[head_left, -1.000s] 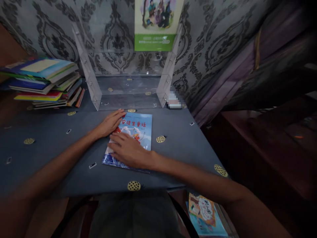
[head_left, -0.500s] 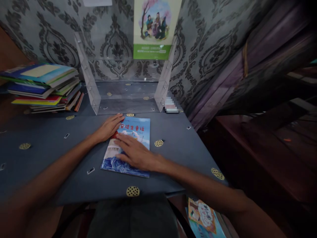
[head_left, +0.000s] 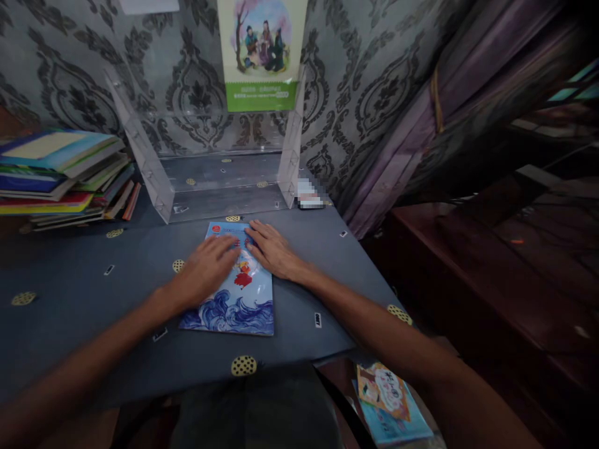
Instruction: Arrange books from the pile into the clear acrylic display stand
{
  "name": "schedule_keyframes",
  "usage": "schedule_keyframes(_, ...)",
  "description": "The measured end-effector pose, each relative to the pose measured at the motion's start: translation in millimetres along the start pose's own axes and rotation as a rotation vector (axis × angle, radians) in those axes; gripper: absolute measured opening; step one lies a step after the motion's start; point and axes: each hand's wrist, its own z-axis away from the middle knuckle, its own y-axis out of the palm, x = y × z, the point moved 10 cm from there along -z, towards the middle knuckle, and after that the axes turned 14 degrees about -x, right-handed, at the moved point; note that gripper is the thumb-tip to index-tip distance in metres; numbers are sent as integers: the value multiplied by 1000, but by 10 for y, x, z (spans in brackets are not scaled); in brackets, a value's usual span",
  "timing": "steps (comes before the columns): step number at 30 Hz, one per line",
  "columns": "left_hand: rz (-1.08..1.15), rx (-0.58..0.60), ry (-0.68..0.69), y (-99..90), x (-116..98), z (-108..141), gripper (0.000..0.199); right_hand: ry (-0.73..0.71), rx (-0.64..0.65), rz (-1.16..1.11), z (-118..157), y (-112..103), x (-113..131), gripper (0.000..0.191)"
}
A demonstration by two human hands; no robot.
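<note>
A blue picture book with waves and a small red figure on its cover lies closed on the dark blue tablecloth. My left hand rests over the left side of the cover, its fingers spread and slightly blurred. Across the upper right corner of the book lies my right hand, fingers apart and flat. Neither hand grasps anything. Both cover part of the title.
Behind the book stands a clear acrylic rack holding a green-edged booklet. Stacked books are at the left. A blurred-out item lies right of the rack. More books sit below the table's front edge.
My right hand has moved up to the book's upper right corner. My left hand has come down from the top left onto the cover. The view has shifted slightly to the right.
</note>
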Motion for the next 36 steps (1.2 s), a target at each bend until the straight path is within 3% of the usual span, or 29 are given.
schedule_keyframes(3,75,61,182,49,-629,72,37,0,-5,-23,-4,-16,-8,47)
schedule_keyframes(6,123,118,221,88,-816,126,39,-13,2,-26,-6,-33,-10,47)
schedule_keyframes(13,125,210,230,66,-756,140,39,-41,38,55,-20,-54,56,47)
schedule_keyframes(20,274,236,206,-213,-729,94,23,20,42,202,20,-203,130,38)
schedule_keyframes(24,363,174,152,-341,-592,114,17,-15,7,265,33,-256,304,31)
schedule_keyframes(27,295,44,86,-376,-473,146,16,-158,33,119,7,-116,608,29)
schedule_keyframes(31,116,-94,128,-409,-514,257,15,-297,165,-186,-91,256,966,38)
schedule_keyframes(36,102,-116,142,-415,-567,356,18,-401,291,-167,-294,644,1010,41)
